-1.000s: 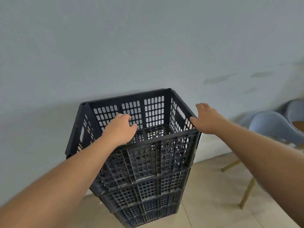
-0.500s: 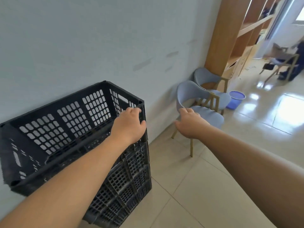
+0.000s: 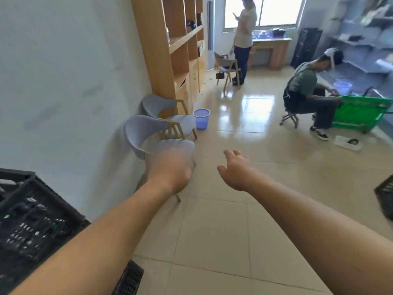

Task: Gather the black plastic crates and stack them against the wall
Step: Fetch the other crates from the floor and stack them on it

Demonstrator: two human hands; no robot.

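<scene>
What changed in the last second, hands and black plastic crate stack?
The left hand let go of the rim atop the stack of black plastic slotted crates, and the right hand came off its corner; both now hold nothing, the left blurred. The view swung right. The stack stayed against the grey wall.

The crates (image 3: 32,220) are black with a gridded lattice of slots (blurred here). The chairs (image 3: 138,133) are grey-blue, the bin (image 3: 201,118) lilac-blue, the cart (image 3: 357,116) bright green, the floor (image 3: 212,231) beige tile.
</scene>
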